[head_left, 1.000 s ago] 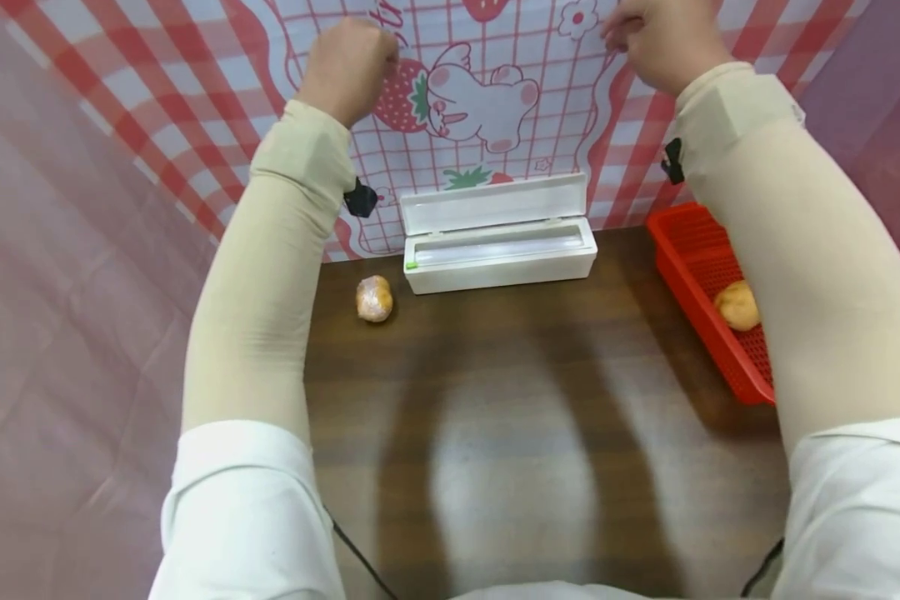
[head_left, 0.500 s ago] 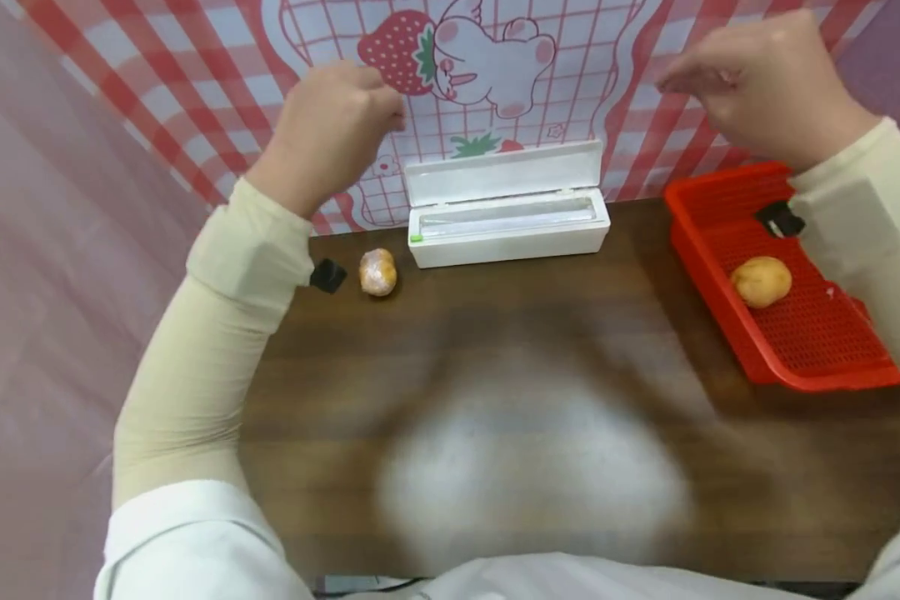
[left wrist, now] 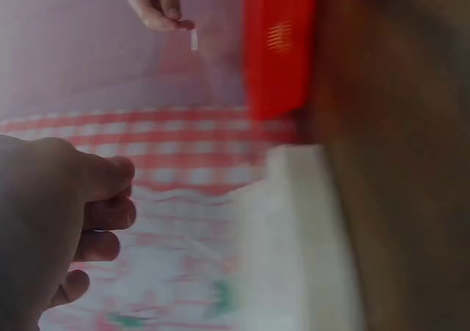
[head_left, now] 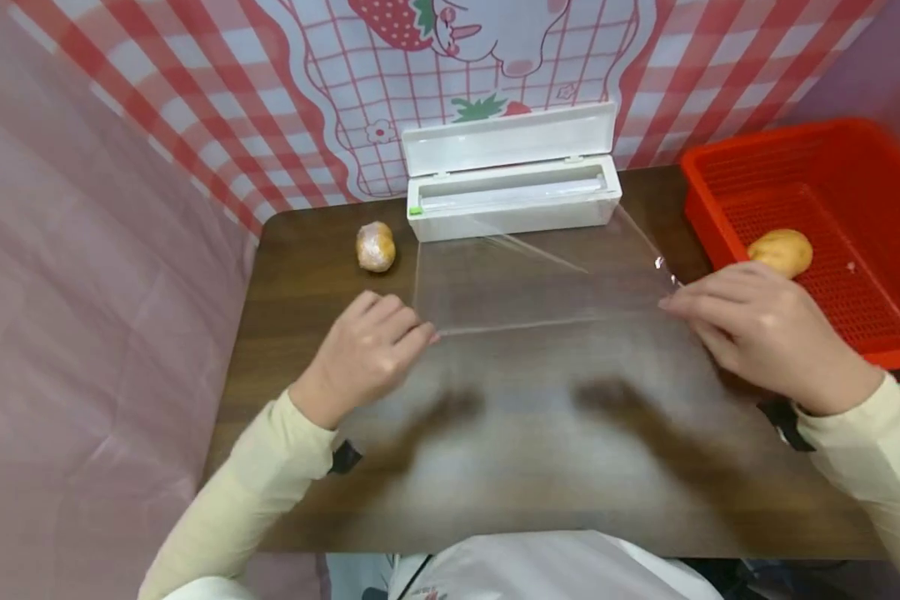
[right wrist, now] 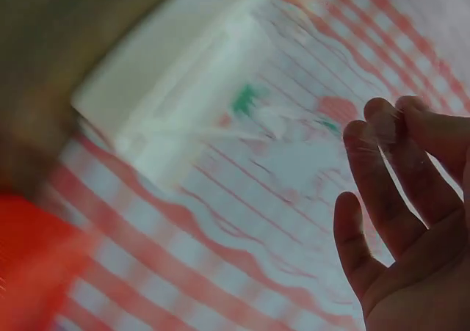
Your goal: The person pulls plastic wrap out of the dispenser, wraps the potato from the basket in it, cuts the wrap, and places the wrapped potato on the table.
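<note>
A sheet of clear plastic wrap (head_left: 517,283) stretches from a white wrap dispenser box (head_left: 517,218) toward me, held above the table. At its near left corner my left hand (head_left: 371,354) pinches the film between thumb and curled fingers. My right hand (head_left: 772,333) pinches the right corner, where the film bunches up. The dispenser's lid (head_left: 510,137) stands raised, and a roll (head_left: 513,193) lies inside. In the left wrist view, thumb and fingers of the left hand (left wrist: 73,221) meet; in the right wrist view, the right hand (right wrist: 411,206) has thumb and fingertips together.
A film-wrapped yellowish potato (head_left: 376,247) sits on the table (head_left: 300,292) left of the box. The red plastic basket (head_left: 870,308) at the right holds a bare potato (head_left: 782,252), partly behind my right hand. A checkered cloth (head_left: 217,92) hangs behind the box.
Both hands have come down and back toward me from in front of the cloth. Clear film now shows stretched between them and the box. The head view has tilted down.
</note>
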A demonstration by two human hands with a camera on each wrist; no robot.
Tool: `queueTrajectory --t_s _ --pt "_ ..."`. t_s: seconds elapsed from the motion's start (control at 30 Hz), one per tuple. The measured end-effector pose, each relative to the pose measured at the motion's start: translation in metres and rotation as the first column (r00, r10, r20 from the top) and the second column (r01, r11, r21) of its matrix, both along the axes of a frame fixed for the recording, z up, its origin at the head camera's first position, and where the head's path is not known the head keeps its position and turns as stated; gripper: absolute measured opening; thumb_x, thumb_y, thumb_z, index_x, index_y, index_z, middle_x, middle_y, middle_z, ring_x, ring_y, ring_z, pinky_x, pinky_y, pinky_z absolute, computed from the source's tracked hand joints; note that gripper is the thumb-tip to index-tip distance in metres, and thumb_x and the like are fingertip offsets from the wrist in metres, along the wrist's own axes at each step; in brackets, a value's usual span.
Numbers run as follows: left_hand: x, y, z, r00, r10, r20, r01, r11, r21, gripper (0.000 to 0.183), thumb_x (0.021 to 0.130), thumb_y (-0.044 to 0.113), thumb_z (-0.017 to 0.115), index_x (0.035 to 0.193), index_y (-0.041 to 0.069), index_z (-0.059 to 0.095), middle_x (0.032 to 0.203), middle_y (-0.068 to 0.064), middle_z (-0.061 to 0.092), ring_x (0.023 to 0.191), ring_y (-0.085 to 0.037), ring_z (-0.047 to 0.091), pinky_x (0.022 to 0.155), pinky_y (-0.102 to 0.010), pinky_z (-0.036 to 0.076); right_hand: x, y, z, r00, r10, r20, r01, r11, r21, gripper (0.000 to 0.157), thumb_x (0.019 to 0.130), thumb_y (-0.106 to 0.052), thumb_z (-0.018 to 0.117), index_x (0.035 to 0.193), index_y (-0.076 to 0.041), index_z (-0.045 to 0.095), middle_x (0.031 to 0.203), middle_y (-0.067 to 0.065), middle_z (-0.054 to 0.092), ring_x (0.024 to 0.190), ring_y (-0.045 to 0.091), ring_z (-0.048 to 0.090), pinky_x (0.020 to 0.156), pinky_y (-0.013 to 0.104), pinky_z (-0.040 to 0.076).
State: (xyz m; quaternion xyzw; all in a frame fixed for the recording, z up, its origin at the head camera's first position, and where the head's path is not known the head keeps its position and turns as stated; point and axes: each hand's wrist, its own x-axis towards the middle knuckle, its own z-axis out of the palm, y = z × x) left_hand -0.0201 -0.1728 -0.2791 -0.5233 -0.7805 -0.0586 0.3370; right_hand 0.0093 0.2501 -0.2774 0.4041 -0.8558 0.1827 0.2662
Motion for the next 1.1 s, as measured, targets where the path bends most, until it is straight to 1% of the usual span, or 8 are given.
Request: queueTrajectory --t_s 0.1,0.2,0.27,0.47,0.57,0.67,0.87,1.1 --pt "0.013 0.000 -0.038 0.999 0.038 0.025 -0.035 0.996 -0.085 0.018 0.097 0.005 0.061 0.085 0.004 0.074 0.078 -0.005 0.067 0.070 -0.022 0.057 0.061 -0.032 0.043 0.011 0.000 -0.039 0.999 0.003 0.036 -0.001 0.999 -0.034 0.055 0.108 -0.042 0.041 0.094 -0.004 0.077 0.089 0.012 0.074 0.079 0.030 0.068 0.099 0.018 0.036" --pt "0.021 -0.001 -0.065 0.996 0.069 0.055 -0.061 0.988 -0.140 0.015 0.096 0.008 0.062 0.086 0.006 0.074 0.080 -0.005 0.068 0.072 -0.021 0.057 0.062 -0.032 0.043 0.017 -0.004 -0.072 0.998 -0.014 0.065 0.015 1.000 -0.017 0.056 0.109 -0.042 0.037 0.092 -0.005 0.077 0.087 0.008 0.074 0.079 0.027 0.068 0.086 0.032 0.046" --pt "0.024 -0.003 -0.079 0.994 0.086 0.072 -0.074 0.985 -0.155 0.014 0.095 0.010 0.063 0.087 0.007 0.074 0.082 -0.005 0.069 0.073 -0.021 0.058 0.062 -0.032 0.044 0.018 -0.007 -0.091 0.997 -0.020 0.071 0.019 1.000 0.012 0.056 0.110 -0.039 0.035 0.091 -0.006 0.077 0.087 0.007 0.074 0.079 0.027 0.068 0.076 0.043 0.048" --pt "0.026 -0.003 -0.114 0.986 0.120 0.118 -0.092 0.971 -0.219 0.010 0.091 0.011 0.064 0.088 0.009 0.074 0.084 -0.003 0.069 0.077 -0.022 0.059 0.066 -0.033 0.044 0.020 -0.013 -0.131 0.992 -0.037 0.118 0.029 0.997 0.072 0.055 0.111 -0.033 0.032 0.092 -0.006 0.076 0.091 0.007 0.072 0.082 0.028 0.068 0.070 0.047 0.050" --pt "0.024 0.001 -0.128 0.985 0.127 0.115 -0.094 0.961 -0.261 0.014 0.092 0.012 0.061 0.089 0.011 0.074 0.086 -0.002 0.070 0.078 -0.021 0.060 0.066 -0.033 0.043 0.020 -0.012 -0.143 0.988 -0.065 0.138 0.052 0.994 0.096 0.036 0.105 -0.023 0.047 0.092 -0.007 0.076 0.091 0.007 0.071 0.083 0.029 0.068 0.070 0.048 0.050" --pt "0.025 0.005 -0.142 0.982 0.146 0.121 -0.103 0.947 -0.303 0.014 0.092 0.012 0.062 0.089 0.011 0.075 0.088 -0.001 0.071 0.077 -0.019 0.060 0.065 -0.032 0.041 0.020 -0.013 -0.150 0.981 -0.089 0.170 0.066 0.989 0.134 0.015 0.090 -0.011 0.062 0.092 -0.007 0.077 0.091 0.007 0.069 0.084 0.030 0.067 0.069 0.049 0.050" --pt "0.028 0.010 -0.160 0.967 0.197 0.159 -0.133 0.930 -0.344 0.006 0.087 0.009 0.073 0.091 0.011 0.077 0.090 -0.003 0.072 0.078 -0.019 0.063 0.062 -0.031 0.042 0.025 -0.014 -0.152 0.962 -0.140 0.236 0.082 0.967 0.239 0.021 0.078 0.003 0.071 0.095 -0.006 0.077 0.093 0.009 0.067 0.087 0.032 0.066 0.073 0.051 0.052" --pt "0.030 0.011 -0.165 0.954 0.246 0.169 -0.177 0.922 -0.345 0.011 0.086 0.004 0.077 0.097 0.006 0.077 0.091 -0.007 0.072 0.078 -0.021 0.065 0.061 -0.031 0.042 0.024 -0.015 -0.153 0.959 -0.155 0.237 0.090 0.961 0.263 0.019 0.076 0.002 0.073 0.095 0.001 0.075 0.091 0.013 0.065 0.084 0.035 0.064 0.070 0.053 0.053"
